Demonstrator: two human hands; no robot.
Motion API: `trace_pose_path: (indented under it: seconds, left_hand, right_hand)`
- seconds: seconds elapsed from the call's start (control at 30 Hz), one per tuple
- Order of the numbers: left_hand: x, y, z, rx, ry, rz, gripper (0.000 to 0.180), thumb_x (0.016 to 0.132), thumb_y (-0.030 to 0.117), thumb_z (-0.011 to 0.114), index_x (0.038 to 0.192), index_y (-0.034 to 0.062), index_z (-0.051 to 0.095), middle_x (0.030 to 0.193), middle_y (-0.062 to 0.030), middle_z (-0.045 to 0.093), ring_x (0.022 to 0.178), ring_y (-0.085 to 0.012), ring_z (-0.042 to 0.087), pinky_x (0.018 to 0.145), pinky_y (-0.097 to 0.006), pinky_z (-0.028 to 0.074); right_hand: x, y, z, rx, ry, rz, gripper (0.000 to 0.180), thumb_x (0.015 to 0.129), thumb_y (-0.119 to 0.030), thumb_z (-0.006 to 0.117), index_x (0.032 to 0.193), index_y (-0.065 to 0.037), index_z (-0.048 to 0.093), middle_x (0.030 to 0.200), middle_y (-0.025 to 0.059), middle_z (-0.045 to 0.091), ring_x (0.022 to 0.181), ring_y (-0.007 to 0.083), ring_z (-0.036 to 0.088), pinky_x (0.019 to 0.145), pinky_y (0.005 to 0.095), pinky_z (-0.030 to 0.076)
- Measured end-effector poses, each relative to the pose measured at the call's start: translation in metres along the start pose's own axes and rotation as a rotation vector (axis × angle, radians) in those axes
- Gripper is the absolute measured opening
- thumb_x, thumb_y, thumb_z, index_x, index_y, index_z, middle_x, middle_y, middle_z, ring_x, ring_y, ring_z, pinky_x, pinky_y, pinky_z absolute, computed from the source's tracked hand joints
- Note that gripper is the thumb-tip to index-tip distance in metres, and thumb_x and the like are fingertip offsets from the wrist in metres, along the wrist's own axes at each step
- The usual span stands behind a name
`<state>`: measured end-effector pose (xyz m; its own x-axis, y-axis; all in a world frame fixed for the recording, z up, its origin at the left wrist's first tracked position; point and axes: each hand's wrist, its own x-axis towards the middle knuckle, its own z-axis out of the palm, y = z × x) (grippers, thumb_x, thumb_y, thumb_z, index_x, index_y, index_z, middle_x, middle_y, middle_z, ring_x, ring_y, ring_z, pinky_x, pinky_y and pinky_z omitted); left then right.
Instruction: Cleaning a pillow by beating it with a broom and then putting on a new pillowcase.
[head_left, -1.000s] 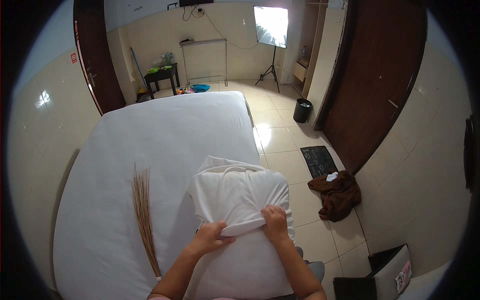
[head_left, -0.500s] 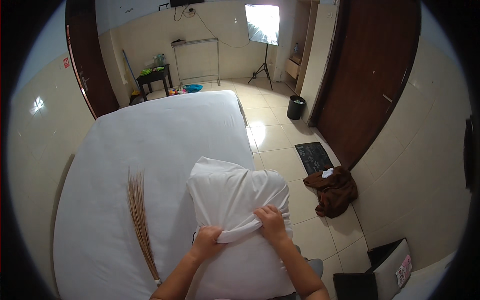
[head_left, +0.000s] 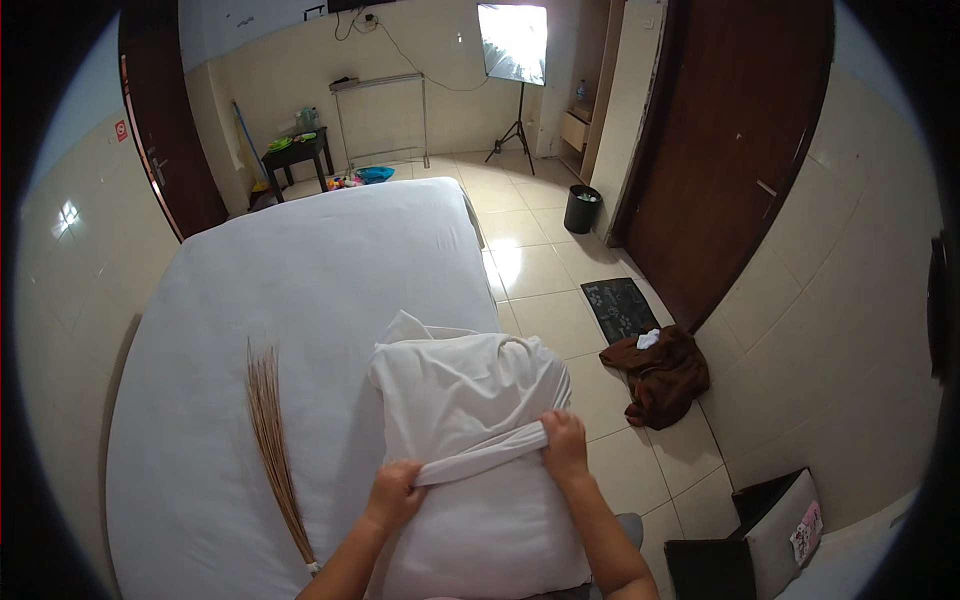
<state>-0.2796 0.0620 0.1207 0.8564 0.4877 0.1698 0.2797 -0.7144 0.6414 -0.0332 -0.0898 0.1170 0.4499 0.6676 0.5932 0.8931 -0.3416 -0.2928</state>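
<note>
A white pillow [head_left: 490,545] lies at the near right side of the bed, its far half covered by a white pillowcase [head_left: 460,385]. The pillowcase's open edge is bunched into a band across the pillow's middle. At the band's left end my left hand [head_left: 396,495] is closed on the cloth. My right hand [head_left: 565,448] grips the same band at its right end. The cloth between the two hands is stretched fairly straight. Left of the pillow, a stick broom [head_left: 270,440] lies on the bed [head_left: 310,260], its bristles pointing away from me.
Brown cloth [head_left: 665,380] lies on the tiled floor to the right, by a dark mat [head_left: 620,308] and a brown door [head_left: 730,150]. Beyond the bed stand a black bin [head_left: 582,210], a lit softbox [head_left: 514,45] on a tripod and a small black table [head_left: 298,150].
My hands have moved apart along the pillowcase edge, the right one further right and the left one slightly left. The band between them is longer and straighter. The view has shifted slightly.
</note>
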Motion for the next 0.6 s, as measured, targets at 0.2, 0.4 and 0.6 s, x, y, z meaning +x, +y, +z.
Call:
trace_pose_path:
  seconds: [0.2, 0.4, 0.6]
  left_hand:
    - [-0.023, -0.050, 0.002, 0.143, 0.327, -0.157, 0.012, 0.071, 0.006, 0.054, 0.083, 0.0067, 0.055, 0.084, -0.0124, 0.055, 0.082, -0.0336, 0.049, 0.074, -0.041, 0.039]
    - [-0.012, -0.036, 0.012, 0.126, 0.245, -0.166, 0.013, 0.072, 0.008, 0.055, 0.086, 0.0069, 0.056, 0.086, -0.0115, 0.056, 0.083, -0.0332, 0.050, 0.075, -0.041, 0.039]
    - [0.003, -0.019, 0.012, 0.083, 0.219, -0.200, 0.019, 0.073, 0.011, 0.059, 0.092, 0.0075, 0.055, 0.091, -0.0112, 0.056, 0.087, -0.0325, 0.049, 0.079, -0.041, 0.039]
  right_hand:
    - [-0.046, -0.021, -0.017, 0.210, -0.389, 0.050, 0.029, 0.060, -0.002, 0.060, 0.088, -0.007, 0.055, 0.094, 0.0135, 0.056, 0.091, 0.0333, 0.052, 0.079, 0.0423, 0.042]
    - [-0.059, 0.045, 0.028, 0.219, -0.074, 0.365, 0.046, 0.069, -0.018, 0.066, 0.110, -0.007, 0.050, 0.112, 0.0186, 0.052, 0.105, 0.0370, 0.048, 0.091, 0.0431, 0.038]
    - [-0.089, 0.057, 0.039, 0.910, -0.397, 1.286, 0.055, 0.083, -0.032, 0.062, 0.123, 0.001, 0.043, 0.120, 0.0184, 0.050, 0.111, 0.0265, 0.048, 0.093, 0.0373, 0.037]
